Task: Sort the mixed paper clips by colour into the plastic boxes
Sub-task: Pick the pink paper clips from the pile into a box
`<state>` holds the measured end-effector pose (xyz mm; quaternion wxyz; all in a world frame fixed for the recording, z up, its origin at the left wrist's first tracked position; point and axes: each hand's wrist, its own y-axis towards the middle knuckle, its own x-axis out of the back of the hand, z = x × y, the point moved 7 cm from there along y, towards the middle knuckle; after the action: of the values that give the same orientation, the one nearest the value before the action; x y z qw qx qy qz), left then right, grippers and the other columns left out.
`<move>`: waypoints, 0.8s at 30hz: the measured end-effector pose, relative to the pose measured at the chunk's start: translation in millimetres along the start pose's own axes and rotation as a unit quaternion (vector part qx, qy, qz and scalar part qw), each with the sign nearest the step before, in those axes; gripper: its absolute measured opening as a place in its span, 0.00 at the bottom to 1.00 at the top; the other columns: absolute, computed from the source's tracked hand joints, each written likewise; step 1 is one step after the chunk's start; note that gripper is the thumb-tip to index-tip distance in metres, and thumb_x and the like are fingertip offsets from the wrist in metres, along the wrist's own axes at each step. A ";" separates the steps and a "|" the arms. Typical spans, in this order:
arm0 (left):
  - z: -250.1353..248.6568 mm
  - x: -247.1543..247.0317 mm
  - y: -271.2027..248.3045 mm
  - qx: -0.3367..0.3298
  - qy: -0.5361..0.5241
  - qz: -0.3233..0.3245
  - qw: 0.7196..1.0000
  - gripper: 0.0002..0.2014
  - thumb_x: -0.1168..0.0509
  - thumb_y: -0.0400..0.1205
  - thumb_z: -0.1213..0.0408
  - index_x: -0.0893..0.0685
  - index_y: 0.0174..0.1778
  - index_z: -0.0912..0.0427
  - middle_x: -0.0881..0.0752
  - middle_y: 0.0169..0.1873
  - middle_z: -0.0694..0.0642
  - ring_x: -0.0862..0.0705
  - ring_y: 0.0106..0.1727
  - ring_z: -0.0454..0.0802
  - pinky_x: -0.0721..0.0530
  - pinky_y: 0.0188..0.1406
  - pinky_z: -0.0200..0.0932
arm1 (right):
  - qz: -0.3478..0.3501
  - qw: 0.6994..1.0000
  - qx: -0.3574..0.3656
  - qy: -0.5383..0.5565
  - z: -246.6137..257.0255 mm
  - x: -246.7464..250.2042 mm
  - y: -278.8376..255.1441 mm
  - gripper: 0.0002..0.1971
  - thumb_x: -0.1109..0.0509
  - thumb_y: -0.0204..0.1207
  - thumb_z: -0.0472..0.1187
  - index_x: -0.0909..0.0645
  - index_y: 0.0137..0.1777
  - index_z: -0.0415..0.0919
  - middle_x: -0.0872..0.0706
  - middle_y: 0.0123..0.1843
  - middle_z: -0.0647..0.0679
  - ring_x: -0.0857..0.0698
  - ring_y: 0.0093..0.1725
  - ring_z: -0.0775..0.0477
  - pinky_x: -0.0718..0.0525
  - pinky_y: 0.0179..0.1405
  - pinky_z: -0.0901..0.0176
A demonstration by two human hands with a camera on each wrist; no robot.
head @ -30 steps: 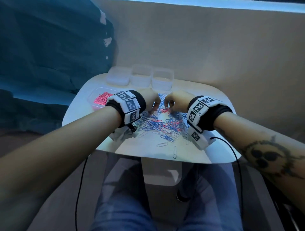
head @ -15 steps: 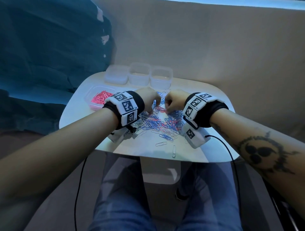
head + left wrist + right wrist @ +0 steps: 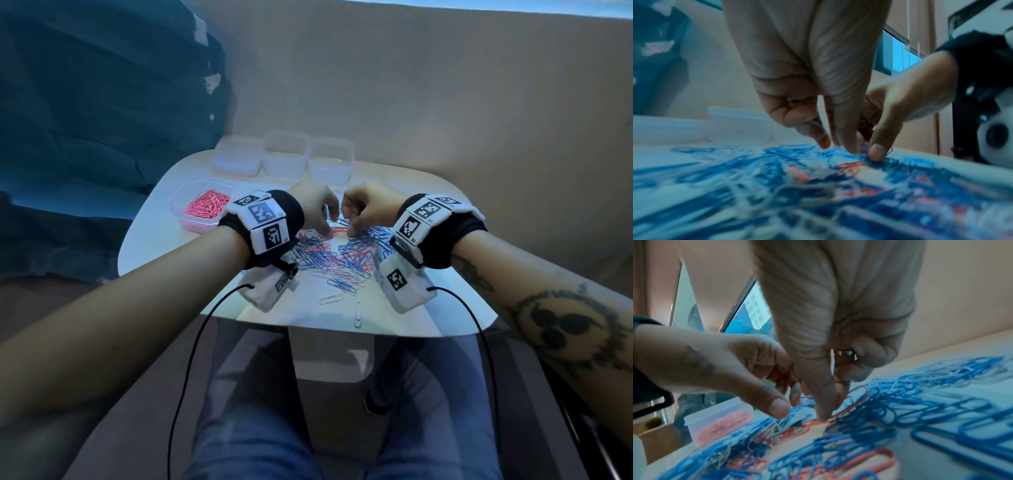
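A mixed pile of blue, pink and white paper clips lies on the white table. My left hand hovers at the pile's far edge. Its fingers point down, loosely curved, and touch the clips; I see nothing held in them. My right hand is close beside it, fingers curled. Its thumb tip and forefinger pinch a pink clip on top of the pile. A clear box of pink clips stands at the left. Three clear boxes line the back edge.
Two stray white clips lie near the table's front edge. A beige wall rises just behind the boxes. Black cables hang from both wrist cameras over my knees. A low cardboard box shows left of the pink box.
Both hands stay at the far edge of the pile and have drawn slightly closer together. The right thumb has come down onto a pink clip.
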<state>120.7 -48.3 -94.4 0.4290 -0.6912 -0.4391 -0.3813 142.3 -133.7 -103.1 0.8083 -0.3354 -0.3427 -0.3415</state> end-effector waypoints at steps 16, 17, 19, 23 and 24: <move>-11.8 -8.7 6.1 -0.003 0.070 0.007 0.998 0.14 0.27 0.74 0.67 0.16 0.54 0.66 0.15 0.51 0.60 0.19 0.57 0.57 0.23 0.50 0.43 | -0.046 0.996 -0.072 0.023 -30.8 20.3 -9.9 0.11 0.24 0.67 0.32 0.14 0.50 0.35 0.22 0.29 0.54 0.27 0.31 0.57 0.30 0.32 0.67; -12.4 -8.5 6.3 -0.002 0.069 0.009 0.998 0.13 0.27 0.74 0.67 0.16 0.53 0.67 0.15 0.49 0.60 0.18 0.56 0.57 0.24 0.48 0.43 | -0.050 0.996 -0.071 0.026 -31.6 21.0 -10.4 0.11 0.24 0.67 0.32 0.13 0.50 0.36 0.22 0.29 0.54 0.27 0.30 0.59 0.30 0.32 0.67; -13.6 -8.6 6.5 -0.003 0.071 0.012 0.997 0.11 0.28 0.75 0.67 0.14 0.52 0.68 0.14 0.45 0.61 0.18 0.49 0.56 0.27 0.43 0.38 | -0.055 0.995 -0.073 0.040 -33.6 22.3 -11.0 0.09 0.24 0.67 0.31 0.14 0.47 0.37 0.21 0.27 0.55 0.28 0.30 0.60 0.30 0.32 0.68; -10.0 -14.3 6.6 0.014 0.076 0.036 0.996 0.06 0.32 0.78 0.66 0.14 0.47 0.63 0.15 0.43 0.60 0.23 0.43 0.50 0.27 0.41 0.38 | -0.061 0.994 -0.086 0.041 -37.7 25.1 -13.8 0.06 0.25 0.68 0.32 0.17 0.34 0.42 0.21 0.25 0.54 0.28 0.29 0.59 0.31 0.29 0.67; -9.1 -15.7 5.4 0.018 0.083 0.044 0.995 0.03 0.33 0.78 0.66 0.16 0.44 0.61 0.17 0.41 0.60 0.24 0.42 0.51 0.27 0.39 0.39 | -0.068 0.993 -0.095 0.033 -40.4 25.9 -13.9 0.04 0.26 0.69 0.32 0.16 0.36 0.41 0.21 0.27 0.53 0.27 0.29 0.59 0.31 0.28 0.67</move>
<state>119.4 -62.5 -106.9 0.4926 -0.6680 -0.3781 -0.4100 158.3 -181.0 -100.3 0.7583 -0.3755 -0.3040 -0.4376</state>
